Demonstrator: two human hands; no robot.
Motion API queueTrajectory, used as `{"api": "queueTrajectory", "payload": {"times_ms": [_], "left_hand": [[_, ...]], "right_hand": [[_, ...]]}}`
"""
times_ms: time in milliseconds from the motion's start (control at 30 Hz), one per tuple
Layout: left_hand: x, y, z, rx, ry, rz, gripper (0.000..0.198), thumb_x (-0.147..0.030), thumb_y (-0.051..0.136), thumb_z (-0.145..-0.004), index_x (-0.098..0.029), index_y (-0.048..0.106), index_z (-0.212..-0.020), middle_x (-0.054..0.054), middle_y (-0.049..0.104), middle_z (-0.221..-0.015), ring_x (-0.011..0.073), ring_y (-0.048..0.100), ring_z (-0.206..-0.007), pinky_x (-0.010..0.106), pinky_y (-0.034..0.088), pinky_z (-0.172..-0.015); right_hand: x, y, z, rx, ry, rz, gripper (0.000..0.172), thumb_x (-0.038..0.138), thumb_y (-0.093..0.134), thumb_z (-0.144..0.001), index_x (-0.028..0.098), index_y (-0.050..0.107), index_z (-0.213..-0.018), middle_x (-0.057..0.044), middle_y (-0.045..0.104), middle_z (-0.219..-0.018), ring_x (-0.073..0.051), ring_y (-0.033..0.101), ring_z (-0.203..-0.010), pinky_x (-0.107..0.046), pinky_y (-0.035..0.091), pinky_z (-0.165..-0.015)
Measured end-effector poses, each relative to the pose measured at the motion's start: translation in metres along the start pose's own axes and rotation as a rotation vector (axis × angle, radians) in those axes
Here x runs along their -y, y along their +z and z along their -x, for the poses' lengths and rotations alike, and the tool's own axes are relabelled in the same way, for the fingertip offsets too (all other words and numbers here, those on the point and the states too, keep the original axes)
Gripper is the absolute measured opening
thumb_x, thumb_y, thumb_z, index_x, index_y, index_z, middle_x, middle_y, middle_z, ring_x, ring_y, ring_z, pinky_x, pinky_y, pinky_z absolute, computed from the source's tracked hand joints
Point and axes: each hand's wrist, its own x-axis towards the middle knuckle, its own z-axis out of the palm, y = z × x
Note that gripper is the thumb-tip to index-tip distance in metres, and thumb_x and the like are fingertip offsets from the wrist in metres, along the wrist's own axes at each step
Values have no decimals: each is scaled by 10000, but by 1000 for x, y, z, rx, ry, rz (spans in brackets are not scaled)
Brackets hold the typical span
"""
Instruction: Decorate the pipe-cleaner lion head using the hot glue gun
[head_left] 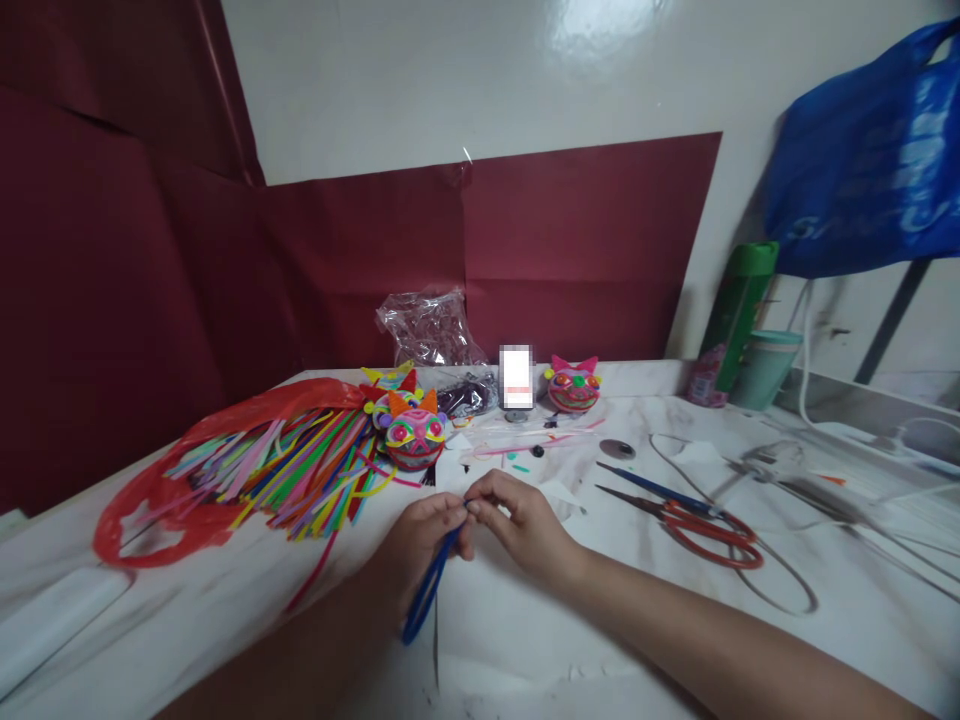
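Observation:
Both hands meet low in the middle of the head view, over white paper (510,630). My left hand (427,535) is closed on a blue strip (426,600), which hangs down from its fingers in a narrow loop. The fingertips of my right hand (521,520) pinch the upper end of the same strip, right beside the left fingertips. Just behind the hands sits a colourful animal head with orange ears (415,430), and another with pink ears (574,385) stands farther right.
Coloured strips (292,465) lie on a red plastic bag (161,540) at left. Orange-handled scissors (712,535), a cord (806,600) and a metal tool (806,498) are at right. Behind stand a phone-like bright object (516,378), clear plastic wrap (431,330), a green bottle (739,320) and a cup (766,370).

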Motion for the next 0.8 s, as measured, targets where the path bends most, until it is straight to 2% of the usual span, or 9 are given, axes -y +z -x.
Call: {"api": "queueTrajectory", "payload": {"times_ms": [67,167,233,300,400,467,600,667,800], "left_hand": [[-1,1,2,-82,92,-206,245,-421,541,-700,-201,515,-595,-6,527,-539,134,449,-528,275,340,-583],[-1,0,5,-225,317,-575,218,-346,493,-754,-212,501,-582,-19,492,-545,139,438,-545,273,328,-583],[1,-1,7,-253,435,-722,206,-305,465,-778,-215,498,-596,-18,493,-568,145,453,-562,274,331,-590],[4,-1,8,-260,494,-796,203,-279,448,-785,-215,494,-598,-9,503,-588,153,470,-581,280,335,-600],[7,0,8,-255,448,-755,210,-296,468,-787,-209,517,-602,-1,517,-592,162,489,-603,287,344,-616],[7,1,5,-222,339,-572,226,-339,489,-781,-203,551,-612,1,533,-580,163,501,-601,285,359,-616],[4,-1,-2,-66,122,-130,260,-421,567,-709,-170,621,-666,33,616,-614,172,547,-623,289,408,-646],[2,-3,-4,-37,76,-98,261,-423,613,-665,-162,628,-669,35,621,-606,164,534,-605,284,403,-637],[-3,-3,0,-162,153,-300,230,-404,580,-687,-193,578,-596,-8,538,-543,140,449,-543,268,363,-578]], "right_hand": [[-1,2,-1,14,77,-60,130,309,554,-844,211,597,-770,-6,586,-699,-160,558,-676,-285,444,-647],[-4,7,-1,2,199,-140,165,353,560,-825,212,534,-745,34,498,-619,-140,482,-581,-263,389,-558],[-4,11,1,-13,234,-119,173,346,546,-831,215,503,-727,49,458,-592,-131,442,-548,-255,358,-534],[-4,12,3,-22,200,-26,154,302,523,-843,214,500,-719,36,476,-606,-138,454,-570,-256,358,-544],[-2,10,6,-24,46,158,120,229,485,-865,213,514,-749,6,537,-664,-152,507,-624,-260,385,-581],[-1,6,7,-9,-78,265,139,208,449,-891,214,513,-767,-7,557,-681,-155,528,-625,-262,400,-594],[-1,1,7,27,-296,404,202,193,392,-929,218,505,-763,-29,580,-696,-165,544,-632,-270,415,-610],[-2,1,5,8,-278,382,188,200,409,-924,218,510,-765,-26,580,-691,-165,540,-632,-268,414,-606],[0,5,2,-35,1,152,136,246,499,-893,213,526,-764,-7,582,-679,-155,547,-632,-255,428,-598]]}}
